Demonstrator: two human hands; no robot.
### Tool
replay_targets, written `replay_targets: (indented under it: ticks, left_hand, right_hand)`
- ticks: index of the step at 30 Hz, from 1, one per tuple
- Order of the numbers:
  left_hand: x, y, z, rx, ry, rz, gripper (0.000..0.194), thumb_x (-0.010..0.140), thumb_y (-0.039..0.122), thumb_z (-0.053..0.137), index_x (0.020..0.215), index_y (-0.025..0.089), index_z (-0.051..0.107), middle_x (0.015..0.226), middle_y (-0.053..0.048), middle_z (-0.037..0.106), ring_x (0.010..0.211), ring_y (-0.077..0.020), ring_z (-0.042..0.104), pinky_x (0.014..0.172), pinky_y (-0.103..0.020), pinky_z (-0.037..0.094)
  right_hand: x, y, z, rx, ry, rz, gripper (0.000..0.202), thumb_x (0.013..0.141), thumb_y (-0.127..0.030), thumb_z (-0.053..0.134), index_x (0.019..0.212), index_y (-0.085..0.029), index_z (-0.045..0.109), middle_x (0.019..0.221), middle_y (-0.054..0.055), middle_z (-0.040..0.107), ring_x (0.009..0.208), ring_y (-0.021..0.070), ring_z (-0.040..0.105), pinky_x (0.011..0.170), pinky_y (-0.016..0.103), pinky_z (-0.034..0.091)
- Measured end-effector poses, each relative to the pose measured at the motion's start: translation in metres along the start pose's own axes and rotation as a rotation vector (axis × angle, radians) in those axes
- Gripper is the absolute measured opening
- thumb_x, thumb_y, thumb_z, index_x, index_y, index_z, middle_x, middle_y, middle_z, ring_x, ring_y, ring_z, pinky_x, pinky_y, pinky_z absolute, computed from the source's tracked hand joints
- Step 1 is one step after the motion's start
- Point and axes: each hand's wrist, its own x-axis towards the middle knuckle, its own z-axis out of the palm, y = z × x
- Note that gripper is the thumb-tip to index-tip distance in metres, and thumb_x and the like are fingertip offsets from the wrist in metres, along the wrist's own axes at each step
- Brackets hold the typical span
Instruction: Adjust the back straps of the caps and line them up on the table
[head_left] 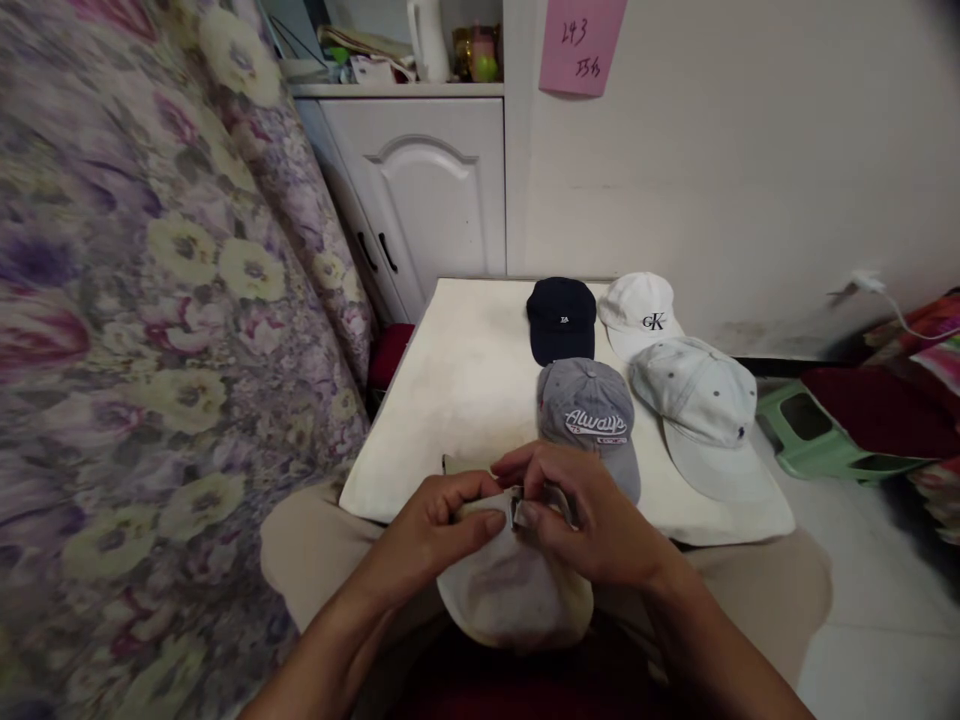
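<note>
A beige cap (517,590) is held over my lap, its rounded part toward me. My left hand (450,515) pinches the cap's strap edge between thumb and fingers. From the other side, my right hand (574,510) grips the strap end beside a small metal buckle (514,508). Just beyond my right hand lies a grey cap (589,400) with white "Always" lettering, partly covered by that hand.
A navy cap (562,318), a white cap (641,308) and a pale blue cap (701,405) rest on the cream-topped table (457,370). Floral curtain (165,350) hangs at left. A green stool (802,420) stands at right, near the wall.
</note>
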Motion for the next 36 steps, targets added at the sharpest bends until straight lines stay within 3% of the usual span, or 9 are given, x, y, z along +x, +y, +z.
replay_targets:
  ticks: [4, 9, 14, 17, 21, 26, 28, 31, 36]
  left_hand:
    - [0.000, 0.001, 0.001, 0.078, 0.029, 0.009, 0.028, 0.083, 0.042, 0.069, 0.079, 0.015, 0.062, 0.069, 0.003, 0.054, 0.061, -0.0109, 0.044, 0.057, -0.022, 0.032]
    - [-0.006, 0.009, 0.005, 0.314, 0.109, 0.056, 0.023, 0.092, 0.040, 0.059, 0.086, 0.018, 0.066, 0.077, 0.000, 0.063, 0.071, -0.0154, 0.055, 0.063, -0.025, 0.040]
    - [-0.015, 0.003, 0.014, 0.729, 0.316, 0.186, 0.020, 0.099, 0.034, 0.048, 0.100, 0.021, 0.063, 0.090, -0.002, 0.067, 0.083, -0.0187, 0.060, 0.075, -0.030, 0.043]
    - [-0.019, -0.006, 0.017, 0.731, 0.409, 0.215, 0.019, 0.100, 0.033, 0.046, 0.109, 0.022, 0.058, 0.097, -0.002, 0.067, 0.087, -0.0191, 0.060, 0.080, -0.031, 0.044]
    - [-0.022, -0.010, 0.011, 0.462, 0.350, 0.155, 0.018, 0.101, 0.035, 0.046, 0.108, 0.024, 0.058, 0.092, 0.000, 0.064, 0.083, -0.0166, 0.058, 0.073, -0.027, 0.044]
    - [-0.023, -0.004, 0.003, 0.253, 0.249, 0.112, 0.019, 0.099, 0.038, 0.049, 0.100, 0.024, 0.062, 0.084, 0.003, 0.061, 0.075, -0.0142, 0.052, 0.065, -0.023, 0.041]
    - [-0.023, -0.001, 0.003, 0.264, 0.180, 0.108, 0.015, 0.090, 0.036, 0.063, 0.100, 0.025, 0.063, 0.088, 0.003, 0.063, 0.078, -0.0148, 0.054, 0.067, -0.023, 0.042]
    - [-0.023, 0.001, 0.004, 0.354, 0.156, 0.083, 0.035, 0.073, 0.027, 0.082, 0.103, 0.026, 0.063, 0.092, 0.004, 0.065, 0.082, -0.0162, 0.057, 0.069, -0.024, 0.043]
    - [-0.019, -0.004, 0.007, 0.609, 0.206, 0.220, 0.032, 0.080, 0.020, 0.077, 0.108, 0.028, 0.065, 0.099, 0.002, 0.067, 0.092, -0.0179, 0.062, 0.081, -0.028, 0.045]
  right_hand:
    - [0.001, -0.001, -0.002, -0.038, -0.017, -0.007, 0.023, 0.075, -0.001, 0.059, 0.078, -0.021, 0.049, 0.101, 0.003, 0.065, 0.090, 0.0170, 0.063, 0.078, 0.031, 0.047]
    - [0.004, 0.004, -0.005, 0.061, -0.055, 0.010, 0.017, 0.076, -0.005, 0.060, 0.078, -0.020, 0.052, 0.101, 0.003, 0.062, 0.086, 0.0148, 0.059, 0.070, 0.027, 0.044]
    - [0.009, 0.017, -0.001, 0.291, -0.075, 0.130, 0.011, 0.080, -0.013, 0.062, 0.075, -0.019, 0.055, 0.100, 0.003, 0.063, 0.085, 0.0155, 0.057, 0.071, 0.027, 0.044]
    - [0.009, 0.025, 0.002, 0.469, -0.101, 0.216, 0.015, 0.082, -0.024, 0.068, 0.073, -0.018, 0.056, 0.099, 0.005, 0.063, 0.085, 0.0159, 0.057, 0.073, 0.028, 0.044]
    - [0.006, 0.033, 0.005, 0.660, -0.151, 0.268, 0.022, 0.081, -0.032, 0.073, 0.075, -0.017, 0.058, 0.101, 0.005, 0.063, 0.081, 0.0139, 0.056, 0.069, 0.026, 0.042]
    - [0.004, 0.034, 0.008, 0.690, -0.169, 0.284, 0.023, 0.081, -0.034, 0.073, 0.075, -0.017, 0.059, 0.101, 0.004, 0.062, 0.076, 0.0118, 0.054, 0.065, 0.024, 0.040]
    - [0.004, 0.033, 0.008, 0.671, -0.168, 0.278, 0.023, 0.081, -0.033, 0.074, 0.075, -0.017, 0.059, 0.099, 0.003, 0.062, 0.078, 0.0127, 0.055, 0.067, 0.025, 0.041]
    - [0.005, 0.033, 0.008, 0.600, -0.161, 0.260, 0.021, 0.082, -0.032, 0.073, 0.076, -0.018, 0.060, 0.100, 0.004, 0.063, 0.085, 0.0147, 0.057, 0.072, 0.026, 0.042]
    - [0.005, 0.036, 0.007, 0.554, -0.144, 0.255, 0.020, 0.081, -0.031, 0.074, 0.076, -0.018, 0.060, 0.103, 0.004, 0.063, 0.091, 0.0152, 0.058, 0.079, 0.028, 0.044]
